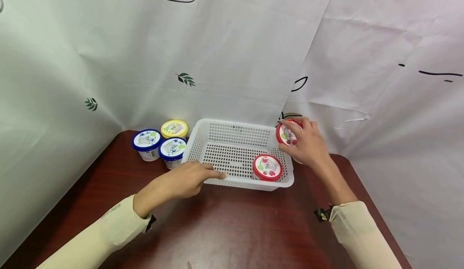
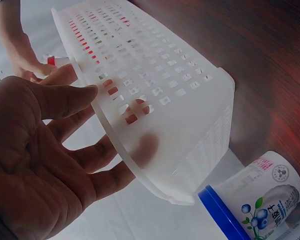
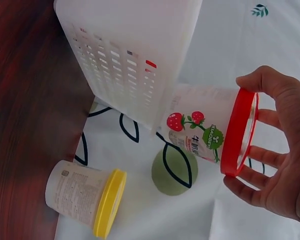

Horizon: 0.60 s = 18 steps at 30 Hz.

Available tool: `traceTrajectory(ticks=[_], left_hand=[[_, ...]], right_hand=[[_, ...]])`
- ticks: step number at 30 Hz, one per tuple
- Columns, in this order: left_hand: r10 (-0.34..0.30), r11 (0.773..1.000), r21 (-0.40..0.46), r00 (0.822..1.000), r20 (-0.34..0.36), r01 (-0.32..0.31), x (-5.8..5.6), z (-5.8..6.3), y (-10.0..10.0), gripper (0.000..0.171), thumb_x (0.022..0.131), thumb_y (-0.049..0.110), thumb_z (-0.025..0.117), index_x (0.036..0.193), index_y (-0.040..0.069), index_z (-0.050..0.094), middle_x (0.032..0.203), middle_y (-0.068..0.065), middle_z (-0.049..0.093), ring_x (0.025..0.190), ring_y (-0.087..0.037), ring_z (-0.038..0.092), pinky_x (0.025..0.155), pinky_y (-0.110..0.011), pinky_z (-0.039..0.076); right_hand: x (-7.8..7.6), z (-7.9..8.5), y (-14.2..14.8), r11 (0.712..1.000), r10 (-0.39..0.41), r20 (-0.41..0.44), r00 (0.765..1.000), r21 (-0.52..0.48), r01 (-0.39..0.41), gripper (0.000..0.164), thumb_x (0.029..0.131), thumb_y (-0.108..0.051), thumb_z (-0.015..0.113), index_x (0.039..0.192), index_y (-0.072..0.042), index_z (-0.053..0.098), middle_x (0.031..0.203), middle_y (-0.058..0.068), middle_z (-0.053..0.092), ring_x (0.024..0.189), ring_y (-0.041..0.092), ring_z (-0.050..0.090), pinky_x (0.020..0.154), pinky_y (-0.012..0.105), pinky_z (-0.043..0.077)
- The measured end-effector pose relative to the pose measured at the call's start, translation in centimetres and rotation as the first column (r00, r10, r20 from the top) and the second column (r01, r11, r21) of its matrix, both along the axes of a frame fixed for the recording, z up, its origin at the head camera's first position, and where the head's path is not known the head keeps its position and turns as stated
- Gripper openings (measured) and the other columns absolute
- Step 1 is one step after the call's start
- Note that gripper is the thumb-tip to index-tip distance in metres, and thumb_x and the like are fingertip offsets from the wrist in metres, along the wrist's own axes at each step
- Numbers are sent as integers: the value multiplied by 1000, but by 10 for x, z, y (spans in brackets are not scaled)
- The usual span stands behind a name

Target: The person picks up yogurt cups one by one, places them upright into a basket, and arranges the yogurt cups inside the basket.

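My right hand (image 1: 306, 142) grips a red-lidded tub (image 3: 205, 122) by its lid, thumb on one side and fingers on the other. Strawberries are printed on its white wall. It is raised by the right end of a white plastic basket (image 1: 239, 184), overlapping the rim in the head view. With my left hand (image 1: 190, 178) I hold the basket's near-left rim, thumb outside and fingertips showing through the wall from within. Inside, at the near right corner, sits another red-lidded tub (image 1: 267, 167). A yellow-lidded tub (image 3: 87, 195) stands below my right hand, mostly hidden in the head view.
Left of the basket stand two blue-lidded tubs (image 1: 146, 140) and a yellow-lidded tub (image 1: 174, 128), close together. The dark red wooden table (image 1: 232, 228) meets white printed cloth (image 1: 232, 59) at the back and sides.
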<state>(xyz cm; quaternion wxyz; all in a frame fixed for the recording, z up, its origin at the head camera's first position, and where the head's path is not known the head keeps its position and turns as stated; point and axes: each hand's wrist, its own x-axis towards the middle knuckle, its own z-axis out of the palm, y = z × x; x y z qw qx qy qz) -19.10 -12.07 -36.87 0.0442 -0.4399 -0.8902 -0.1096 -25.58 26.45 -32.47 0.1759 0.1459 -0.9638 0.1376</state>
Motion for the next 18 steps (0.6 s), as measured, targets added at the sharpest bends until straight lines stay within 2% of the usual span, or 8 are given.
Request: traceTrajectory(ticks=[10,18], left_hand=[[5,1000,-2,1000,8,-5,-1,-1,0,65,95,-13,62,145,24,79,111,-4,80,75,-16,60,72,-35,54],[4,1000,-1,1000,9,-4,-1,-1,1,66,94,-14,61,145,24,79,110,-4,80,74,-16,60,71,-34,54]], right_hand=[[-4,-5,-4,999,45,43,998,-30,-43,78,95,-37,84,166,-22,58,165,24,46,144,51,46,105,69,54],[-8,-6,-6,999,37,107,994,-7,-36,83,96,-42,86,170,-24,53,170,23,42,149,50,42,107,72,54]])
